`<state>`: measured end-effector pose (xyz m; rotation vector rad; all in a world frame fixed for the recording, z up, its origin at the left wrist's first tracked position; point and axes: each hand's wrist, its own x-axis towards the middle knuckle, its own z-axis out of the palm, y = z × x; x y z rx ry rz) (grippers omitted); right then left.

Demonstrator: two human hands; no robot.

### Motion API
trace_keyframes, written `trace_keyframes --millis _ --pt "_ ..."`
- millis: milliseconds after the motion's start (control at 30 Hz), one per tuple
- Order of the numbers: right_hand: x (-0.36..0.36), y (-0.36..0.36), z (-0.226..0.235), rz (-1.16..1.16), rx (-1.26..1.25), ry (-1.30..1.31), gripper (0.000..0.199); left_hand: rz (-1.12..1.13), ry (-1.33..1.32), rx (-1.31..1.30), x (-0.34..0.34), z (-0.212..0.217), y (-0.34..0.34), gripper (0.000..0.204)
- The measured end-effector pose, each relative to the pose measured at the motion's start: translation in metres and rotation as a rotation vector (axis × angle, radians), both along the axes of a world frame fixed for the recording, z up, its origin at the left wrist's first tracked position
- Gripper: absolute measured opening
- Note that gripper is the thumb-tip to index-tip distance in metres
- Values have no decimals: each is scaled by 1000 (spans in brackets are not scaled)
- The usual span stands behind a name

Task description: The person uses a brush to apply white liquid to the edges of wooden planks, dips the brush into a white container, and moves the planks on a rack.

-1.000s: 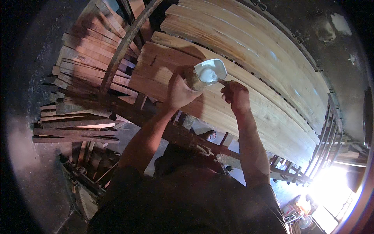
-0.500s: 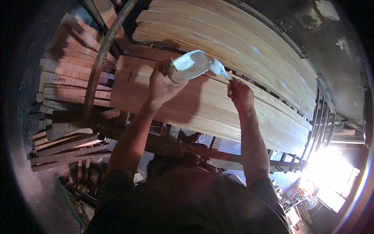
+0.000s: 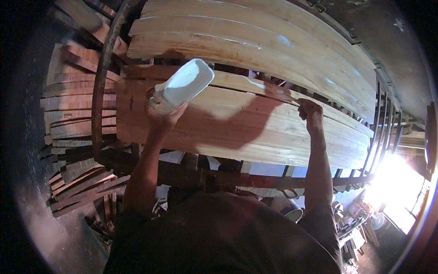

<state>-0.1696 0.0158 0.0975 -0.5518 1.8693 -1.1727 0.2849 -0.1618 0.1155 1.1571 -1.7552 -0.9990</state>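
My left hand point(image 3: 165, 116) grips a white plastic container point(image 3: 184, 85), tilted on its side above the left part of a long wooden board point(image 3: 237, 130). My right hand point(image 3: 310, 112) pinches a thin brush or stick point(image 3: 284, 95) against the edge of the board further right. A pale streak of white glue runs along that board edge between the container and my right hand. More long planks point(image 3: 255, 41) lie side by side beyond it.
A curved metal bar point(image 3: 98, 96) crosses the stack at the left. Short wood offcuts point(image 3: 75, 123) are piled at the left and lower left. A metal frame with rails point(image 3: 388, 132) holds the planks at the right. Bright light glares at the lower right.
My right hand has slid rightward along the board edge, away from the container. My left hand has tipped the container and kept it over the left part of the board.
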Motion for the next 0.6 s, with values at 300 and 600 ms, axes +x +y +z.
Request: trace_keyframes --millis 300,600 --pt "87 -102 -43 176 -139 -117 20 142 -435 -113 86 -7 22 65" --pt "281 -265 -36 507 -187 6 26 186 -577 -117 152 -45 43 71"
